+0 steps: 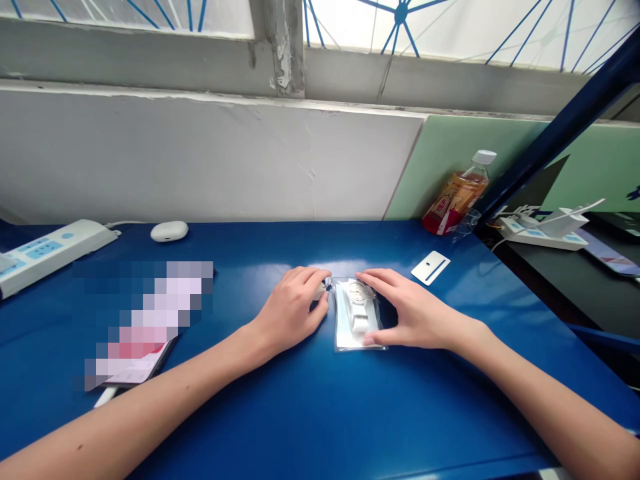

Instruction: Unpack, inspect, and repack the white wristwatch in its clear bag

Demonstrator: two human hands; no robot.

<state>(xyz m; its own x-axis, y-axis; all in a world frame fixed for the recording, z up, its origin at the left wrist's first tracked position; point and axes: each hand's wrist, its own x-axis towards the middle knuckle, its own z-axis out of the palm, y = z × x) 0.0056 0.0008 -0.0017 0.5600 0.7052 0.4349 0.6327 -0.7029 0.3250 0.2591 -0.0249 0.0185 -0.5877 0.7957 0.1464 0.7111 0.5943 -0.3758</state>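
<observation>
Between the two hands, flat on the blue desk (300, 413), lies a clear packet (343, 337) with a white cord (359, 323) inside, its coiled part at the far end. The right hand (400, 310) spans the packet, thumb and fingers well parted, the thumb touching the near edge and the fingertips the far edge. The left hand (295, 303) is curled just beside the packet's left edge, a small pale piece (321, 291) at its fingertips, mostly hidden; whether it is gripped I cannot tell. Left of that hand is a phone (145, 367), partly pixelated; beyond it, a white case (170, 231) and, farther left, a power strip (57, 250). Beyond the right hand lies a white card (431, 268), and past that a bottle (457, 200) leans by the wall
</observation>
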